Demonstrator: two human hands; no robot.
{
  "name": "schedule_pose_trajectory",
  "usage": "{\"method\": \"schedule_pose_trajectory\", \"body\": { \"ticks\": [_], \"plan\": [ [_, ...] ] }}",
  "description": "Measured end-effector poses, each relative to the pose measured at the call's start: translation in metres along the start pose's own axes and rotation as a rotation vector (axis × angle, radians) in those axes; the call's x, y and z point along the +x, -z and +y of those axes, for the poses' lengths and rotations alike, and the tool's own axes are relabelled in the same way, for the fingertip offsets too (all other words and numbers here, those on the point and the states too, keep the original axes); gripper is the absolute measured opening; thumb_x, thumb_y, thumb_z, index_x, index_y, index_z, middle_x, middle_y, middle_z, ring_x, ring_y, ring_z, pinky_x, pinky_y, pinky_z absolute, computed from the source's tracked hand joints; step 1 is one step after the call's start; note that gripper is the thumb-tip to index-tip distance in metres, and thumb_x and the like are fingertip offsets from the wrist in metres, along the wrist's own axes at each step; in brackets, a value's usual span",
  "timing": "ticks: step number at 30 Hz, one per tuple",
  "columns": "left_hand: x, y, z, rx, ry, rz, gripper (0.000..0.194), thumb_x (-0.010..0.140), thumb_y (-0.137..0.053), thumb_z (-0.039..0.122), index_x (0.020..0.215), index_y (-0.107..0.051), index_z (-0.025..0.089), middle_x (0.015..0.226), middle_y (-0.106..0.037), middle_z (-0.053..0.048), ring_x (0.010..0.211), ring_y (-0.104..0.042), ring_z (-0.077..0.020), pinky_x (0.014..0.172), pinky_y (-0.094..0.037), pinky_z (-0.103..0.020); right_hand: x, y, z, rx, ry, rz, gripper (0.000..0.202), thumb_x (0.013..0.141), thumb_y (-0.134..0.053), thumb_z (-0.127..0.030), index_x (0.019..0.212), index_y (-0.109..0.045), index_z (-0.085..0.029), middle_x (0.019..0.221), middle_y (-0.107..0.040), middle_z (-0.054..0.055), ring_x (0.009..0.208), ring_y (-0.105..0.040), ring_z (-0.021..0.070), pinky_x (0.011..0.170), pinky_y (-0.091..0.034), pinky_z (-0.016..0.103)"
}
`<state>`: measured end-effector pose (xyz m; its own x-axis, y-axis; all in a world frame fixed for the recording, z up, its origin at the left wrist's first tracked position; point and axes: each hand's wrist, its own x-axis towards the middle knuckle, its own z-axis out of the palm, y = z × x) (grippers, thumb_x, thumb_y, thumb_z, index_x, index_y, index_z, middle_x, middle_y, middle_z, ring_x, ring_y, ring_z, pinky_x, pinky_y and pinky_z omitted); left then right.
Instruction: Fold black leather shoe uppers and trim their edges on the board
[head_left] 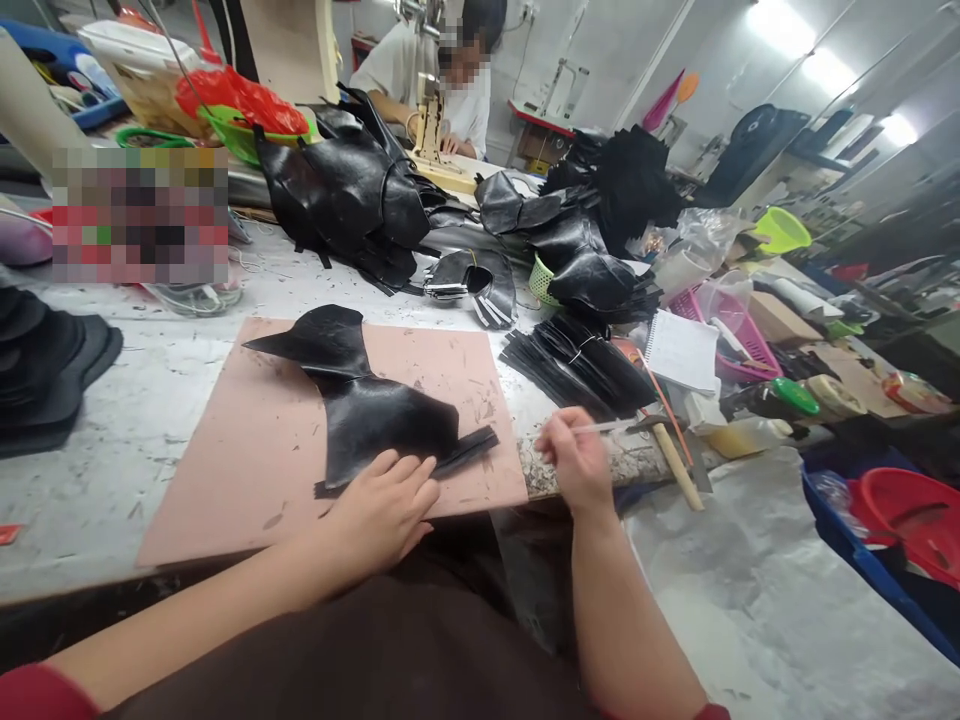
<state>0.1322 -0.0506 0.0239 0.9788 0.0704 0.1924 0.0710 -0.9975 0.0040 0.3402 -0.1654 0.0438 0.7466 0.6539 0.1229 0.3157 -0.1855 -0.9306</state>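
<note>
A black leather piece lies on a pinkish board at the table's front edge. A narrow black strip sticks out from its lower right side. My left hand rests flat on the lower edge of the leather, its fingers extended. To the right of the board, my right hand is raised near the table edge, fingers closed on a thin, pale stick-like tool that points right. The tool's far end is hard to make out.
Black leather pieces are heaped behind the board. Bundled black strips and a notebook lie to the right, near a wooden-handled tool. Dark stacked pieces stand left. Beyond, a person sits at a machine.
</note>
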Motion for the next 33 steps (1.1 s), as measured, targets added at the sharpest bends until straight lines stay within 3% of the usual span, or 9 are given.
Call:
{"method": "schedule_pose_trajectory", "body": {
  "ticks": [3,6,11,18,24,27,29,33],
  "plan": [
    [-0.014,-0.001,-0.004,0.051,-0.011,0.073,0.017,0.08,-0.043,0.02,0.082,-0.059,0.016,0.107,-0.064,-0.012,0.091,-0.058,-0.0219,0.08,-0.039,-0.034,-0.017,-0.026,-0.011,0.113,0.049,-0.361,0.023,0.082,-0.041,-0.038,0.077,-0.053,-0.019,0.066,-0.058,0.001,0.06,-0.056,0.0133,0.054,-0.044,0.025],
    [-0.022,-0.007,-0.002,0.1,-0.045,0.121,0.025,0.082,-0.035,0.015,0.075,-0.059,0.018,0.094,-0.066,-0.01,0.09,-0.059,-0.0204,0.083,-0.039,-0.033,-0.03,-0.052,-0.015,0.018,0.139,-0.49,0.02,0.084,-0.039,-0.033,0.079,-0.053,-0.02,0.071,-0.058,0.002,0.068,-0.058,0.0145,0.064,-0.045,0.026],
    [-0.023,-0.011,0.003,0.09,-0.018,0.188,0.031,0.083,-0.033,0.013,0.076,-0.062,0.02,0.091,-0.068,-0.008,0.093,-0.06,-0.0198,0.087,-0.039,-0.032,-0.034,-0.074,-0.014,-0.283,0.28,-0.454,0.022,0.086,-0.035,-0.032,0.07,-0.048,-0.021,0.064,-0.054,0.001,0.061,-0.053,0.0139,0.06,-0.041,0.025],
    [-0.021,-0.011,0.002,0.111,-0.048,0.202,0.033,0.084,-0.031,0.011,0.077,-0.063,0.018,0.093,-0.07,-0.008,0.086,-0.064,-0.0198,0.081,-0.043,-0.031,-0.036,-0.075,-0.01,-0.363,0.343,-0.461,0.024,0.088,-0.034,-0.03,0.07,-0.047,-0.021,0.062,-0.053,0.002,0.059,-0.052,0.0138,0.058,-0.039,0.024],
    [-0.018,-0.007,0.003,-0.133,0.06,0.028,0.03,0.083,-0.036,0.015,0.083,-0.065,0.023,0.098,-0.069,-0.005,0.094,-0.062,-0.0196,0.088,-0.043,-0.03,-0.037,-0.074,-0.011,-0.374,0.32,-0.484,0.024,0.088,-0.035,-0.029,0.069,-0.048,-0.021,0.063,-0.056,0.002,0.06,-0.053,0.014,0.059,-0.04,0.025],
    [-0.018,-0.005,0.003,-0.193,0.095,0.0,0.031,0.083,-0.036,0.016,0.082,-0.066,0.023,0.096,-0.07,-0.005,0.095,-0.062,-0.0196,0.089,-0.043,-0.03,-0.036,-0.074,-0.011,-0.373,0.338,-0.478,0.023,0.088,-0.035,-0.027,0.069,-0.048,-0.02,0.062,-0.055,0.002,0.06,-0.054,0.0138,0.059,-0.04,0.024],
    [-0.018,-0.005,0.003,-0.151,0.074,0.051,0.032,0.084,-0.034,0.014,0.08,-0.065,0.022,0.094,-0.07,-0.005,0.094,-0.063,-0.019,0.087,-0.043,-0.029,-0.037,-0.073,-0.011,-0.372,0.357,-0.474,0.023,0.088,-0.036,-0.026,0.069,-0.048,-0.02,0.062,-0.055,0.002,0.059,-0.054,0.0137,0.059,-0.04,0.024],
    [-0.019,-0.01,0.003,0.143,-0.065,0.238,0.032,0.084,-0.035,0.009,0.073,-0.064,0.02,0.088,-0.071,-0.005,0.086,-0.064,-0.0184,0.08,-0.045,-0.029,-0.037,-0.074,-0.01,-0.358,0.379,-0.458,0.022,0.087,-0.037,-0.024,0.069,-0.049,-0.019,0.061,-0.056,0.002,0.058,-0.053,0.0127,0.058,-0.04,0.023]
  ]
}}
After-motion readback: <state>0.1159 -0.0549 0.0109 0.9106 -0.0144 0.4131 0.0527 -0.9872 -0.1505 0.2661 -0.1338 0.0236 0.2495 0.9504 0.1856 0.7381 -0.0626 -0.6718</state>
